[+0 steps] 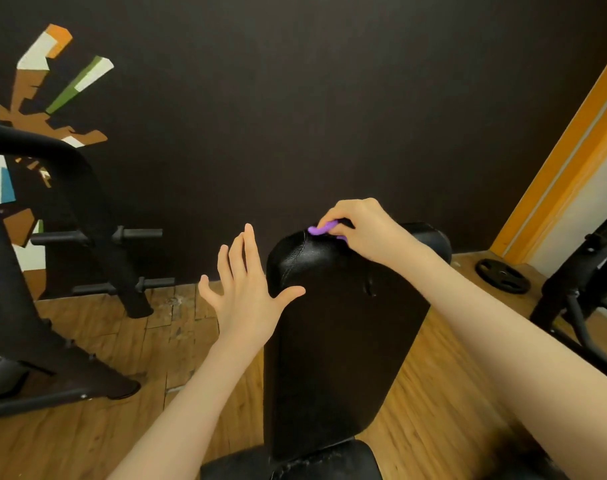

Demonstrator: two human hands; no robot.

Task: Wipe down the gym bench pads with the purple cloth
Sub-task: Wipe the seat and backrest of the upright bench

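A black padded bench back pad rises in front of me, tilted up, and the seat pad shows at the bottom edge. My right hand grips the purple cloth at the top end of the back pad, and only a small fold of cloth shows under the fingers. Beside the pad's upper left edge is my left hand, fingers spread and straight, its thumb touching the pad's side.
A black weight rack frame with pegs stands on the left. A weight plate lies on the wooden floor at the right, beside another black machine frame. A dark wall is close behind the bench.
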